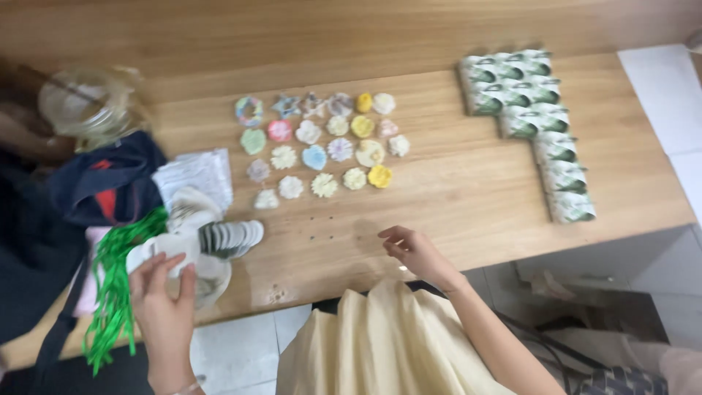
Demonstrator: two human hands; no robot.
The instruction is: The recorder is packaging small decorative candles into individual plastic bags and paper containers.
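Observation:
My left hand (164, 300) rests at the table's near left edge, its fingers on a white bag-like bundle (175, 249) beside a fanned stack of white round discs (230, 235). My right hand (413, 250) hovers over the wooden table (453, 190) near its front edge, fingers curled, with nothing visible in it. Beyond it several small pastel flower-shaped pieces (322, 143) lie in rows; the nearest is a yellow one (379, 175). The frame is blurred by motion.
Green-and-white small boxes (537, 110) form an L-shaped row at the right. Green ribbon strands (113, 285) hang off the left edge beside a dark bag (102, 183) and a clear plastic container (84, 106). White folded sheets (197, 172) lie nearby. Pale yellow fabric (380, 344) covers my lap.

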